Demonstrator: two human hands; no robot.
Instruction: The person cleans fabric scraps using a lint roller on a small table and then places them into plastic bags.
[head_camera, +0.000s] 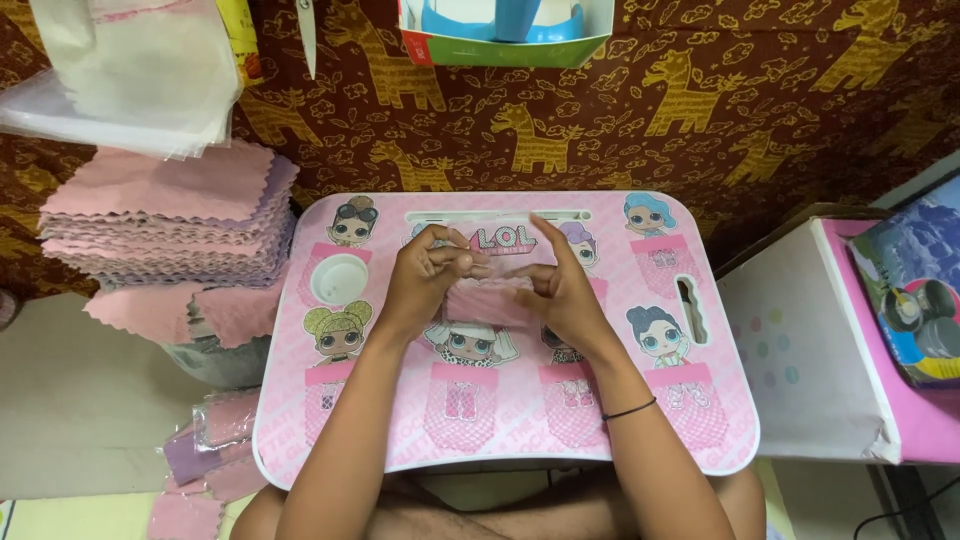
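Pink square cloth (487, 300) inside a thin clear plastic sleeve is held between the person's two hands above the middle of the pink lap desk (400, 440), which is printed with cartoon doll figures. The left hand (425, 280) has its fingers curled and pinched together at the cloth's far left corner, thumb against fingertips. The right hand (560, 295) grips the right edge, its index finger pointing up and the other fingers bent inward around the sleeve. A thin black band (630, 409) circles the right wrist.

On the desk's left side sits a round white cup recess (338, 278), and a narrow slot (497, 215) runs along the far edge.

To the left of the desk, a tall stack of pink and lilac zigzag-edged cloths (165, 220) rests on a grey support, with loose clear plastic sleeves (130, 70) piled beyond it. Several packed cloths (205, 450) lie near the desk's near left corner. To the right stands a white and pink box (810, 370).
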